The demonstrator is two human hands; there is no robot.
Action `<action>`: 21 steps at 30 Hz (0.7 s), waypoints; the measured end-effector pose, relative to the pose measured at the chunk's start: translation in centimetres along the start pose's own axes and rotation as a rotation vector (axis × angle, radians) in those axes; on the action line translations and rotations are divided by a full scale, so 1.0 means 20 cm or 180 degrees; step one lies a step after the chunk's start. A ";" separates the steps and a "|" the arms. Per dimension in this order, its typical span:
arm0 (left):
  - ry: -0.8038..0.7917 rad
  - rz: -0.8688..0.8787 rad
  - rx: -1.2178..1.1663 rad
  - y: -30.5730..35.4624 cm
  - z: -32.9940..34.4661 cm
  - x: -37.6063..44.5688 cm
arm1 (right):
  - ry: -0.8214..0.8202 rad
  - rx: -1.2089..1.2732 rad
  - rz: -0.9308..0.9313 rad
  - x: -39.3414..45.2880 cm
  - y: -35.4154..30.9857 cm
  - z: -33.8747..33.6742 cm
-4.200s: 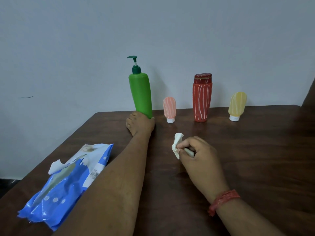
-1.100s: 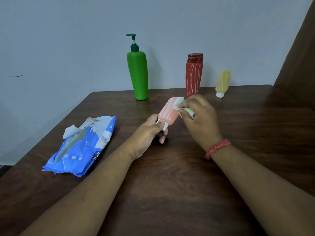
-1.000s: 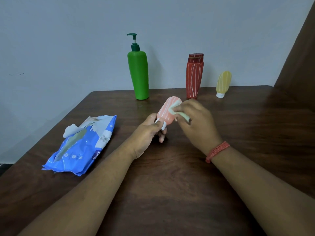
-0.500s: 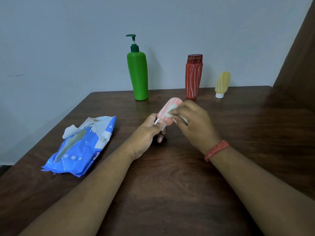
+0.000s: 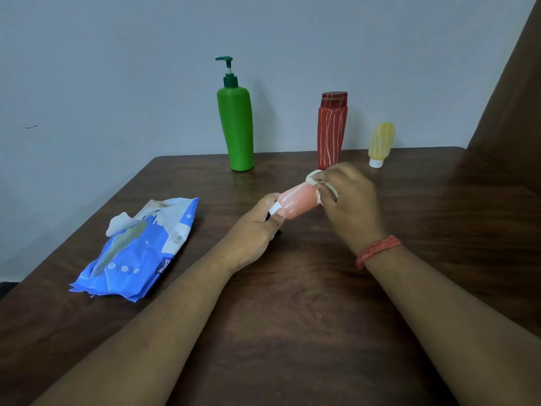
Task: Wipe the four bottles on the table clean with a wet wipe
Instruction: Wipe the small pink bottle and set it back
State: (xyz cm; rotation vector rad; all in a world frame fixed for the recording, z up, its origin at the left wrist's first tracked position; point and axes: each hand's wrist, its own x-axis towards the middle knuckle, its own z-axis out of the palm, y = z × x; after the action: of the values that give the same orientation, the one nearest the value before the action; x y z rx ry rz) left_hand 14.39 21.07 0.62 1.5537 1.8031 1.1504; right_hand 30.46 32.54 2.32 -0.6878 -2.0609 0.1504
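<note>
- Pinching white cap of pink bottle [image 5: 297,200] in left hand [image 5: 253,234], above table [image 5: 292,317].
- Pressing wet wipe [image 5: 317,183] onto far end with right hand [image 5: 351,206].
- Probably light, soft-walled, slick once wet; best held by stiff cap.

The left hand [image 5: 257,227] gripped the pink bottle [image 5: 298,199] at its white cap end, tilted above the table [image 5: 292,317]. The right hand [image 5: 349,205] pressed a wet wipe [image 5: 314,178] against its upper end. The green pump bottle [image 5: 235,127], red bottle [image 5: 332,128] and yellow bottle [image 5: 380,143] stood upright behind.
</note>
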 end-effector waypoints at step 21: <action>0.0168 0.0151 0.0616 0.05 0.02 -0.01 | -0.0416 -0.0054 -0.0470 0.00 -0.05 -0.01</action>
State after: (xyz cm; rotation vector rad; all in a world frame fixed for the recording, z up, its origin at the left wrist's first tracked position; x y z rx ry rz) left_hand 15.37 20.94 1.13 1.6971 1.9721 1.0741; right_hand 30.24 31.60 2.76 -0.5458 -2.2318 0.0955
